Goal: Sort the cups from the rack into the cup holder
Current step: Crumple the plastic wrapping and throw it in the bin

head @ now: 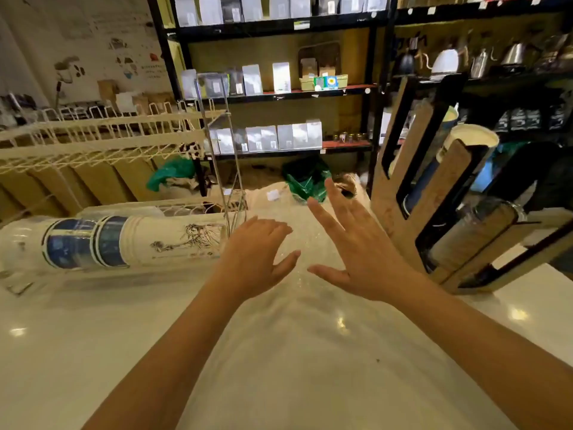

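Two bare forearms over white counter (pixel 93 352). Left hand (pixel 257 256) palm down, fingers loosely bent, grasping nothing. Right hand (pixel 356 252) spread wide, also free. Between both hands something clear and glinting, perhaps a transparent cup stack, too blurred to be sure. Sleeve of cups (pixel 124 243) lying on its side at left, under wire rack (pixel 102 141). Wooden cup holder (pixel 434 197) standing at right, with cups (pixel 465 147) already in its slots. Shelves (pixel 279 91) behind.
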